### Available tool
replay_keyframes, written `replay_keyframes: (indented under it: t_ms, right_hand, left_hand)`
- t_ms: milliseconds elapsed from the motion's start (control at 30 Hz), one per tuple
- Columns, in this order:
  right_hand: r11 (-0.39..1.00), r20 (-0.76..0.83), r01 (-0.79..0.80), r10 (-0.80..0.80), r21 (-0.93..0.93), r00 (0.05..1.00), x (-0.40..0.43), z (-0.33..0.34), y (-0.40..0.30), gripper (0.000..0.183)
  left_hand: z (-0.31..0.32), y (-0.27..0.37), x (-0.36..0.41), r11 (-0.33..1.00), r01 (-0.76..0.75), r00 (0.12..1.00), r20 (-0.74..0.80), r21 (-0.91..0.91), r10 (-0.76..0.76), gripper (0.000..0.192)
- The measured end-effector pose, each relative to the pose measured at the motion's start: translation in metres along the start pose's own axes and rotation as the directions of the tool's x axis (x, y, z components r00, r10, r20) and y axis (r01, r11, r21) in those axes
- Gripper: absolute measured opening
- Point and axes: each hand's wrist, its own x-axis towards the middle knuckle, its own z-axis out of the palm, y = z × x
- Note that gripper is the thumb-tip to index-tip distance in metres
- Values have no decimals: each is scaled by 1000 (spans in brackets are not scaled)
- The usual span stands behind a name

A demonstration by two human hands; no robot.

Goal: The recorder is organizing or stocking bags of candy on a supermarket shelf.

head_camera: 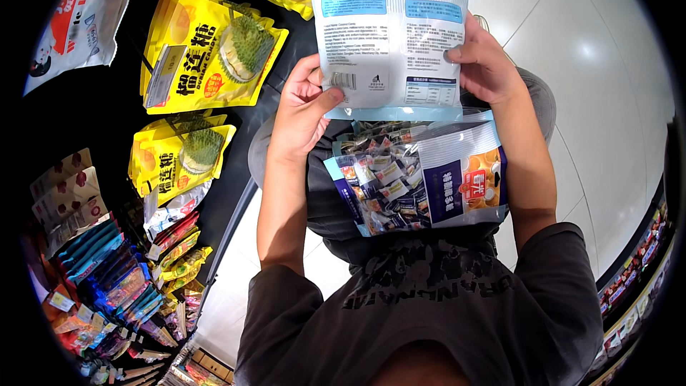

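Between my two hands is a white-and-purple plastic bag of coconut candy (391, 48), its printed back facing up at me. My left hand (310, 102) pinches the lower left corner, thumb on top. At the right edge, my right hand (482, 64) grips the bag with its thumb over the front; its other fingers are partly hidden behind. Below, on my lap, lie further candy bags, the top one a clear-windowed bag (423, 182) full of wrapped sweets. The held bag's upper end runs out of the picture.
Yellow durian candy bags (214, 59) hang on the rack to my left, with a price tag (166, 76) before one. A white candy bag (80, 16) hangs at upper left. Several rows of bagged sweets (123, 279) fill the lower left. Another shelf (632, 279) lines the right beyond the tiled floor (579, 64).
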Motion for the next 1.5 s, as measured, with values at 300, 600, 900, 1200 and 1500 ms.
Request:
replay_keyframes:
  t_ms: [300, 600, 900, 1200, 1500]
  right_hand:
    - [975, -71, -12, -3, -221, 997, -3, 15, -4, 106]
    - [925, -33, -2, -11, -381, 999, 0, 20, -3, 120]
    - [862, -48, -21, -4, -507, 999, 0, 19, -2, 125]
    - [758, 37, 94, -91, -645, 995, -2, 15, 1, 115]
    - [744, 62, 125, -112, -656, 992, -1, 14, 3, 111]
  left_hand:
    - [-8, -3, 3, 999, -24, 999, -32, -30, 23, 45]
    - [-8, -5, 5, 998, -47, 996, -81, -28, 45, 36]
    - [-7, -6, 6, 999, -38, 995, -91, -29, 35, 32]
    - [-7, -6, 6, 998, -9, 997, -76, -57, 5, 30]
    - [-9, -6, 6, 997, 26, 998, -59, -74, -30, 28]
